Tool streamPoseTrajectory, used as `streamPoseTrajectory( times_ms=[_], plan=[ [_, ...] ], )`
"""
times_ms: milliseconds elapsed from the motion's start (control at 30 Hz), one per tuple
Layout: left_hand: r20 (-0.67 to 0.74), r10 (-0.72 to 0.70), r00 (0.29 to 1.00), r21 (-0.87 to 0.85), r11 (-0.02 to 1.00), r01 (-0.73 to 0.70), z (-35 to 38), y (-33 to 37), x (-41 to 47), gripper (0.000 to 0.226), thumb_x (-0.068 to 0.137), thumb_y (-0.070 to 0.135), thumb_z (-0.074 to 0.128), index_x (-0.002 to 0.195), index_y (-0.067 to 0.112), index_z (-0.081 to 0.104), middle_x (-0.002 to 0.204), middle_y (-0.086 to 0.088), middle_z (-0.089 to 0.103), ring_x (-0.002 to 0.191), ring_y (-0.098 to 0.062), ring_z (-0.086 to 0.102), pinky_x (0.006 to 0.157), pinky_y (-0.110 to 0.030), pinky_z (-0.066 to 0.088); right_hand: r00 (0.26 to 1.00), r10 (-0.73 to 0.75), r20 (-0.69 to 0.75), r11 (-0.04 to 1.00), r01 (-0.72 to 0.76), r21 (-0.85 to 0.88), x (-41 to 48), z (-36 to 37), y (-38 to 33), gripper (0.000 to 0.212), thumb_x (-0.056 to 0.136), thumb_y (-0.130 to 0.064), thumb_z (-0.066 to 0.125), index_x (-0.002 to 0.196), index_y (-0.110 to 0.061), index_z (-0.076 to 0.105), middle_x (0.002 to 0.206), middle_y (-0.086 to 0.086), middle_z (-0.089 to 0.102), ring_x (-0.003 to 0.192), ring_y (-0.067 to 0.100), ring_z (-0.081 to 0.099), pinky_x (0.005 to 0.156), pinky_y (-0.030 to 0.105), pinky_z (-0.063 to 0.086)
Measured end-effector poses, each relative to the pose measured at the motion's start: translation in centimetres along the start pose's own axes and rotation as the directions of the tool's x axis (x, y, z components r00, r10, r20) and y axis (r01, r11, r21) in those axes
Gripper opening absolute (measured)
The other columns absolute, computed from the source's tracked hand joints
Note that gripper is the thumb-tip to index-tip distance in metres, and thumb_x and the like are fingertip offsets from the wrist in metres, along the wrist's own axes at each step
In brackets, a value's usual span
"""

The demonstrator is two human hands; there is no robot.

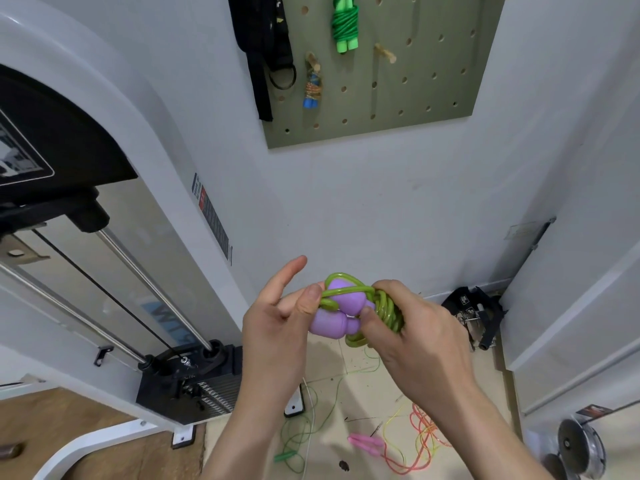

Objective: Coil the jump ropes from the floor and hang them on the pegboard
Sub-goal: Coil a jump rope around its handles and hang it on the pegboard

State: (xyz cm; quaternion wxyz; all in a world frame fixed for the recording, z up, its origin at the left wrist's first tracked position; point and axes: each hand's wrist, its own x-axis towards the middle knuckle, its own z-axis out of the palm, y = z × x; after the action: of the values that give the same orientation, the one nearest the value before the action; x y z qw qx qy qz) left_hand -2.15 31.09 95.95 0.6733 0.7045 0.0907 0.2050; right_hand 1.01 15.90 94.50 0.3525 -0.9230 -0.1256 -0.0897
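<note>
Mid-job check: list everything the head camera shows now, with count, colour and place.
pegboard: one, olive green, wall ahead
green rope: one, green, coiled, hung at pegboard top
blue-handled rope: one, coppery cord, hung lower left
bare peg: one, wooden, pegboard centre
straps: one bundle, black, pegboard's left edge
purple-handled rope: one, yellow-green cord, coiled, in both hands
green floor rope: one, green, loose on tiles
pink-handled rope: one, orange-yellow cord, loose on tiles
cable machine: one, white, left
weight plates: count unclear, silver, bottom right
left-hand grip: one, thumb pinching the cord
right-hand grip: one, fingers curled round the coil
</note>
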Motion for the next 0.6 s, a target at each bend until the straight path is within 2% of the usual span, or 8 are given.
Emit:
streamPoseTrajectory(
  times_ms=[67, 167, 233, 333, 367, 467, 533, 600],
  plan=[
    [0.022, -0.016, 1.000, 0.016, 1.000, 0.015, -0.5, -0.1, 0.4, 0.011, 0.081, 0.030, 0.068, 0.091, 0.033, 0.074, 0.083, -0.002, 0.076, 0.086, -0.014, 0.069, 0.092, -0.049, 0.051, 0.997, 0.042, 0.057, 0.993, -0.048, 0.112, 0.2, 0.0, 0.3, 0.029, 0.082, -0.060, 0.042, 0.093, -0.036, 0.051, 0.067, -0.009, 0.061, 0.066, 0.016, 0.050, 0.060, 0.033, 0.042],
    [0.065, 0.006, 0.998, 0.114, 0.993, -0.014, -0.6, 0.2, 1.1, 0.019, 0.087, 0.011, 0.062, 0.092, 0.027, 0.072, 0.076, 0.001, 0.075, 0.081, -0.015, 0.071, 0.086, -0.046, 0.055, 0.990, 0.086, 0.114, 0.964, -0.111, 0.243, 0.3, 0.2, 0.5, 0.030, 0.075, -0.058, 0.045, 0.089, -0.035, 0.057, 0.062, -0.011, 0.057, 0.060, 0.014, 0.047, 0.060, 0.034, 0.042],
    [0.146, 0.047, 0.988, 0.166, 0.983, -0.072, -0.5, 0.4, 1.1, 0.027, 0.092, 0.006, 0.058, 0.098, 0.031, 0.068, 0.081, 0.004, 0.075, 0.083, -0.015, 0.070, 0.084, -0.039, 0.056, 0.987, 0.102, 0.124, 0.970, -0.126, 0.209, 0.6, -0.1, 0.6, 0.034, 0.074, -0.060, 0.044, 0.088, -0.033, 0.058, 0.062, -0.010, 0.058, 0.062, 0.015, 0.050, 0.061, 0.035, 0.044],
    [0.319, 0.218, 0.922, 0.343, 0.880, -0.327, -0.8, 0.5, 0.6, 0.029, 0.095, 0.011, 0.047, 0.096, 0.035, 0.063, 0.084, 0.022, 0.072, 0.087, 0.000, 0.067, 0.078, -0.017, 0.049, 0.988, 0.121, 0.099, 0.986, -0.131, 0.101, 1.2, -1.1, 0.9, 0.031, 0.082, -0.061, 0.049, 0.088, -0.032, 0.058, 0.063, -0.007, 0.063, 0.067, 0.015, 0.056, 0.065, 0.032, 0.047],
    [0.371, 0.252, 0.894, 0.368, 0.844, -0.390, -0.8, 0.5, 0.5, 0.029, 0.094, 0.009, 0.046, 0.097, 0.033, 0.063, 0.084, 0.025, 0.071, 0.087, 0.003, 0.066, 0.077, -0.013, 0.047, 0.988, 0.120, 0.093, 0.990, -0.126, 0.067, 1.3, -1.2, 0.8, 0.033, 0.082, -0.062, 0.047, 0.089, -0.031, 0.058, 0.065, -0.007, 0.064, 0.070, 0.015, 0.057, 0.067, 0.032, 0.048],
    [0.421, 0.247, 0.873, 0.432, 0.792, -0.432, -0.5, 0.7, 0.4, 0.018, 0.090, 0.016, 0.054, 0.100, 0.028, 0.063, 0.083, 0.030, 0.068, 0.086, 0.007, 0.065, 0.077, -0.017, 0.049, 0.990, 0.119, 0.080, 0.993, -0.121, 0.015, 1.4, -1.0, 0.6, 0.037, 0.080, -0.062, 0.043, 0.090, -0.030, 0.057, 0.067, -0.006, 0.065, 0.074, 0.018, 0.059, 0.067, 0.031, 0.047],
    [0.400, 0.299, 0.866, 0.591, 0.639, -0.493, -0.6, 0.0, 0.6, 0.011, 0.089, 0.026, 0.054, 0.098, 0.031, 0.060, 0.088, 0.030, 0.065, 0.086, 0.010, 0.059, 0.074, -0.017, 0.048, 0.991, 0.116, 0.059, 0.992, -0.113, -0.054, 1.4, -0.8, 0.4, 0.035, 0.083, -0.061, 0.043, 0.094, -0.030, 0.054, 0.072, -0.006, 0.065, 0.077, 0.021, 0.057, 0.065, 0.031, 0.044],
    [0.417, 0.345, 0.841, 0.748, 0.396, -0.533, -0.7, -1.0, 1.3, 0.014, 0.088, 0.035, 0.050, 0.089, 0.026, 0.061, 0.100, 0.014, 0.062, 0.095, -0.010, 0.055, 0.073, -0.029, 0.049, 0.994, 0.097, 0.041, 0.984, -0.090, -0.157, 1.4, -0.5, 0.4, 0.036, 0.085, -0.061, 0.040, 0.106, -0.033, 0.049, 0.086, -0.006, 0.064, 0.082, 0.024, 0.058, 0.063, 0.032, 0.039]
  ],
)
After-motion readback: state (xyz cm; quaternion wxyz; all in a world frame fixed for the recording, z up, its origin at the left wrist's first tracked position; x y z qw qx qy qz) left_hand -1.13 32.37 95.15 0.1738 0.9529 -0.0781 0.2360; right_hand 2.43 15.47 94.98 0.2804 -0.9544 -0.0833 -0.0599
